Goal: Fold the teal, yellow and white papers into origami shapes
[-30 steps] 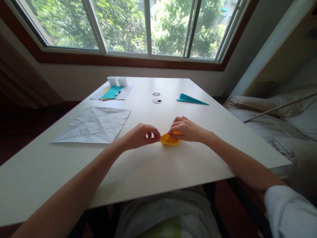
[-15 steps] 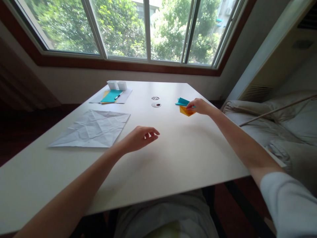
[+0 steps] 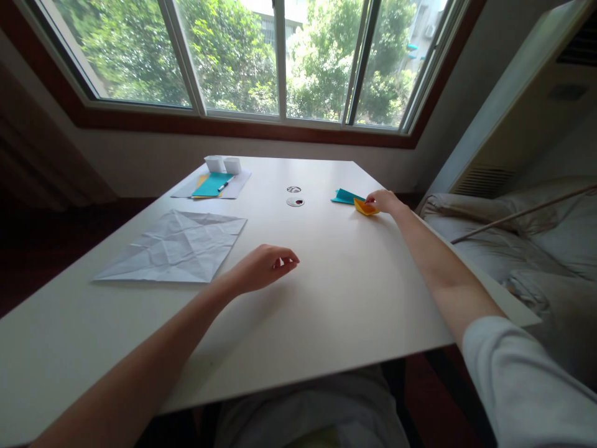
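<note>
At the right side of the white table [image 3: 336, 298], my right hand [image 3: 385, 200] is closed on a small folded orange paper boat [image 3: 365, 208], thumb and fingers at its upper right. The boat sits at table level or just above it; which one I cannot tell. Right behind it lies a teal folded paper that looks like a paper plane [image 3: 346, 195]. My left hand [image 3: 265, 267] hovers over the table's middle, fingers loosely curled with a gap to the thumb and nothing in them. Closest to it is a creased white paper sheet [image 3: 181, 246], lying flat at the left.
Farther left, teal paper [image 3: 211, 185] lies over yellow and white sheets, a pen [image 3: 226, 183] on top. Two white containers [image 3: 224, 164] stand behind. Two round inserts [image 3: 295, 202] are set in the tabletop. Pale covered bedding or cushions [image 3: 489, 218] lie beyond the right edge.
My right hand and the orange paper boat have shifted a little to the right, and the boat shape shows more clearly. My left hand stays about where it was, its fingertips slightly closer together.
</note>
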A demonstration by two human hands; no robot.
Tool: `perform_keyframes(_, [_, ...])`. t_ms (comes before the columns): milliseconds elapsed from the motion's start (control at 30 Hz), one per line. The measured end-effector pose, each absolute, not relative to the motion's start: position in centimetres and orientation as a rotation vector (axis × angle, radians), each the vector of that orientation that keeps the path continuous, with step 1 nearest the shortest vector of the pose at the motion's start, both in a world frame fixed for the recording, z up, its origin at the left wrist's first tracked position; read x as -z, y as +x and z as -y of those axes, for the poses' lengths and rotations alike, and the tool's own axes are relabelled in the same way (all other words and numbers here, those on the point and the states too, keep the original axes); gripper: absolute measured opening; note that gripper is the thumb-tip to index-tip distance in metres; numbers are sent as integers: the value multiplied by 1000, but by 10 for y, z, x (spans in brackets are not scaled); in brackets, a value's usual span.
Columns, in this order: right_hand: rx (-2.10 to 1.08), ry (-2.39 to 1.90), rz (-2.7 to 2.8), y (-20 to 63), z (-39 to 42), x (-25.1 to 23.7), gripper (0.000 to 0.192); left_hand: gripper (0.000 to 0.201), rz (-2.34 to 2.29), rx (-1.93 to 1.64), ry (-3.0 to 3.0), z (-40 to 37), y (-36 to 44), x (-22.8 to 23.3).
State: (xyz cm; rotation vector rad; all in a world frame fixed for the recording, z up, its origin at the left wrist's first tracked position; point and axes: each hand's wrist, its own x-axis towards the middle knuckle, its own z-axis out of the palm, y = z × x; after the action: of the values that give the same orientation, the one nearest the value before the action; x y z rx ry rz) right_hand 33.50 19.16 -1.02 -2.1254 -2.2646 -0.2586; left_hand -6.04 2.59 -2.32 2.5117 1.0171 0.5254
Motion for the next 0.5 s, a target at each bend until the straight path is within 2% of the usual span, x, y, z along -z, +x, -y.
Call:
perform_keyframes(267, [251, -2106, 2255, 335, -187, 11, 25, 23, -997, -517, 2526, -25, -59, 23])
perform_keyframes(500, [442, -1972, 2140, 316, -162, -5, 30, 23, -1012, -503, 2554, -25, -60, 20])
